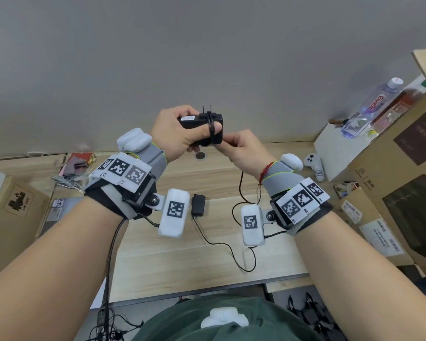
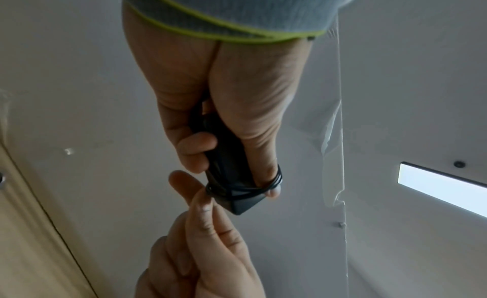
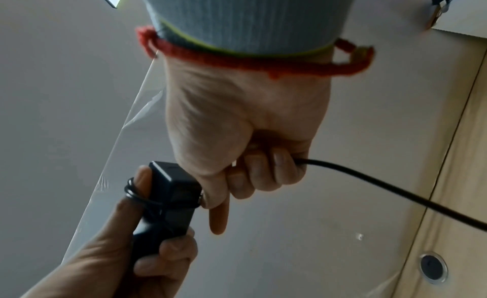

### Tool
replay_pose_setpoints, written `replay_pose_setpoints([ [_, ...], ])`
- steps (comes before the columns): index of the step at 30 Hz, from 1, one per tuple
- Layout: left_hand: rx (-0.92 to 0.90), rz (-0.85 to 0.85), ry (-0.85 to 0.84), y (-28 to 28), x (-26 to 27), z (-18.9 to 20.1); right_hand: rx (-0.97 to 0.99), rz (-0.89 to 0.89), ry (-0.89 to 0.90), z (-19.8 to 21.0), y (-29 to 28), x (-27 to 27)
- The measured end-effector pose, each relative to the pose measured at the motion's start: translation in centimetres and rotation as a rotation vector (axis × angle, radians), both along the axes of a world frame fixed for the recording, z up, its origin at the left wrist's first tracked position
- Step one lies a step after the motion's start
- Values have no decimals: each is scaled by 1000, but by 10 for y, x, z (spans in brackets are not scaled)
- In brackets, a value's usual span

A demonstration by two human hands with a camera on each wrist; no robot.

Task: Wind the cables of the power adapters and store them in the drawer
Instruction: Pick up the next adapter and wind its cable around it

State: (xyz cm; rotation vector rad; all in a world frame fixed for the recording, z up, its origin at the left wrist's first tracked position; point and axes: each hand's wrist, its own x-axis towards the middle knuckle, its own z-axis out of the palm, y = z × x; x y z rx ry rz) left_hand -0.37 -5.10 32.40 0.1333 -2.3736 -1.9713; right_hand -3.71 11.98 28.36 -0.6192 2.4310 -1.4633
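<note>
While the left hand (image 1: 175, 134) grips the black power adapter (image 1: 204, 127) at the frame's centre, thumb pinned under several cable (image 1: 241, 190) loops, the right hand (image 1: 246, 153), just right, pinches the cable against the adapter's lower edge, fingers curled.

A clear water bottle (image 1: 373, 108) lying on the white box at the right carries red lettering that reads roughly "GanTen". The brown cardboard box (image 1: 17, 205) at the left bears a black stamp reading "UN 3481". Other labels are too small to read.
</note>
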Motion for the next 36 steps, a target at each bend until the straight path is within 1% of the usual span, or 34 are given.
replay_pose_setpoints([
  [2,17,46,-4,-2,-3,-2,27,77,-47,0,-1,3],
  [6,-6,135,-20,-8,-9,-11,88,169,-66,-5,-5,6],
  [8,-90,142,-43,-14,-9,-17,120,168,-52,-5,-7,6],
  [10,-204,116,-81,-17,-8,-20,138,143,-1,0,-6,5],
  [12,-293,97,-82,-18,-7,-22,146,134,34,4,-4,4],
  [16,-516,112,-46,-19,-6,-21,90,104,23,15,-2,1],
  [18,-601,75,-67,-16,-6,-20,50,68,35,23,2,-2],
  [19,-614,44,-82,-15,-5,-19,37,45,50,25,3,-4],
  [21,-599,-18,-100,-12,-3,-17,11,8,80,30,5,-8],
  [26,-545,-124,-81,-5,2,-11,-67,-101,143,27,7,-21],
  [28,-465,-157,-88,-4,1,-8,-91,-114,144,23,8,-23],
  [31,-289,-204,-77,-3,1,-4,-109,-129,128,12,7,-26],
  [33,-198,-191,-47,1,3,-2,-84,-141,121,4,5,-26],
  [36,-60,-82,10,4,1,0,-26,-94,70,-3,2,-19],
])
